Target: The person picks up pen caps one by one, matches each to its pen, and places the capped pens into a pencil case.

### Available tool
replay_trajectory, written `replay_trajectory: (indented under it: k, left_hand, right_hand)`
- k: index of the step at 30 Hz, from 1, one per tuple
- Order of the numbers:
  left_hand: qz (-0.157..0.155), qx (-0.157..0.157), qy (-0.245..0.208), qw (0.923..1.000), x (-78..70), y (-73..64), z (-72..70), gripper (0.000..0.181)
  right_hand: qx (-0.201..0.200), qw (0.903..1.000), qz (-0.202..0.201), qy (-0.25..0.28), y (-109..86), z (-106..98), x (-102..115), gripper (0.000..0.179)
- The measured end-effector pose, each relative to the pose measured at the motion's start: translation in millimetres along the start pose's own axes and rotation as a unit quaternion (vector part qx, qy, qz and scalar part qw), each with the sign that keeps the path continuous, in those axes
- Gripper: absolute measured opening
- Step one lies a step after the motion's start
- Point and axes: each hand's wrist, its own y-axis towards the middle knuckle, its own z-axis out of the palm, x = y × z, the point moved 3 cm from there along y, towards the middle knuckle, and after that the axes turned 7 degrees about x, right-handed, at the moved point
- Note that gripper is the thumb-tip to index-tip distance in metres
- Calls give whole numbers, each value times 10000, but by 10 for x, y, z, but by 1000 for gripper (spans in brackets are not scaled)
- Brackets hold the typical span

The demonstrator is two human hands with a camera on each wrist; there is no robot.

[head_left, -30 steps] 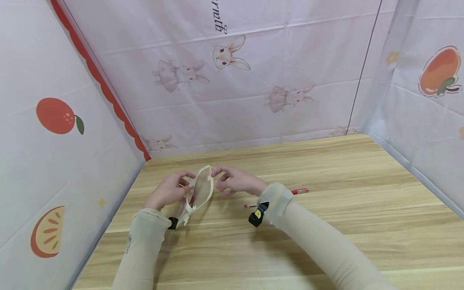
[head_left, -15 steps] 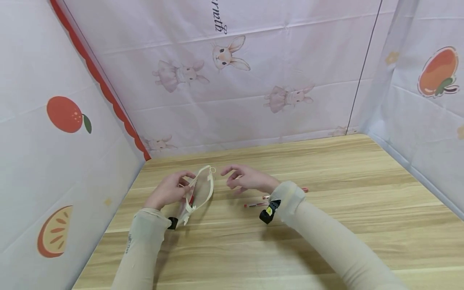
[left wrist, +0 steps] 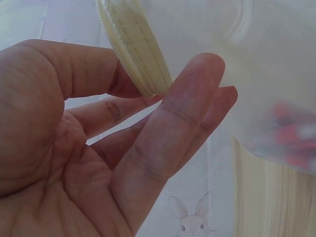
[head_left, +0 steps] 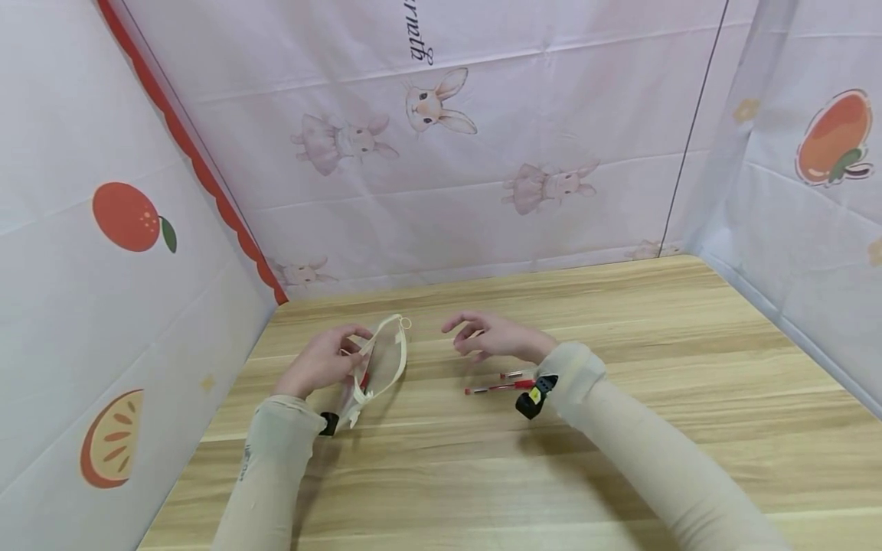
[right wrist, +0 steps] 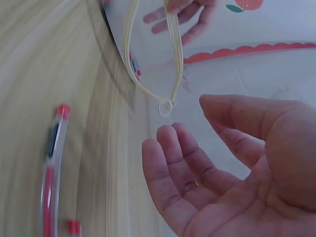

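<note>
My left hand (head_left: 324,361) pinches the cream zip edge (left wrist: 140,47) of a translucent zip pouch (head_left: 391,363) between thumb and fingers. The pouch's mouth gapes, and red pen-like things (left wrist: 291,131) show blurred through its wall. A small zip-pull ring (right wrist: 165,107) hangs at the far end of the mouth. My right hand (head_left: 499,337), fingers loosely bent and holding nothing, hovers over the table to the right of the pouch. Below it lie a clear pen with red parts (right wrist: 52,163) and a second red-tipped pen (head_left: 512,375), both partly hidden by the wrist.
The wood-grain table (head_left: 441,474) stretches to a printed cloth wall (head_left: 482,229) at the back. More cloth walls stand along the left (head_left: 193,306) and right sides. A black wrist camera (head_left: 532,402) sits under the right wrist, just beside the pens.
My right hand has drawn away from the pouch's ring end and moved to the right, over the pens, exposing more of their near ends. The left hand and pouch stay put.
</note>
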Motion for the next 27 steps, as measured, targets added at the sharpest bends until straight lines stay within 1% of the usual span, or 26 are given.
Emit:
replay_trajectory:
  k: [6, 12, 16, 19, 23, 25, 27]
  left_hand:
    - [-16, -9, 2, 10000, 7, 8, 6, 38]
    - [15, -30, 12, 10000, 2, 8, 10, 37]
    - [34, -23, 63, 10000, -7, 11, 11, 37]
    - [36, -15, 97, 9999, -10, 15, 10, 37]
    - [-8, -14, 103, 9999, -9, 13, 12, 37]
    - [-34, -22, 128, 9999, -10, 10, 13, 37]
    - [-59, -31, 146, 9999, -12, 6, 13, 37]
  right_hand:
    - [30, 9993, 10, -378, -119, -132, -58, 42]
    - [61, 9947, -92, -1020, -237, -266, -123, 41]
    - [140, 9886, -212, -1486, -313, -343, -158, 38]
    - [206, 9822, -318, -1842, -353, -399, -203, 40]
    - [186, 9742, -424, -2208, -389, -458, -293, 39]
    - [159, 9698, -419, -2396, -412, -475, -336, 40]
    - [170, 9669, -373, -2518, -438, -489, -366, 46]
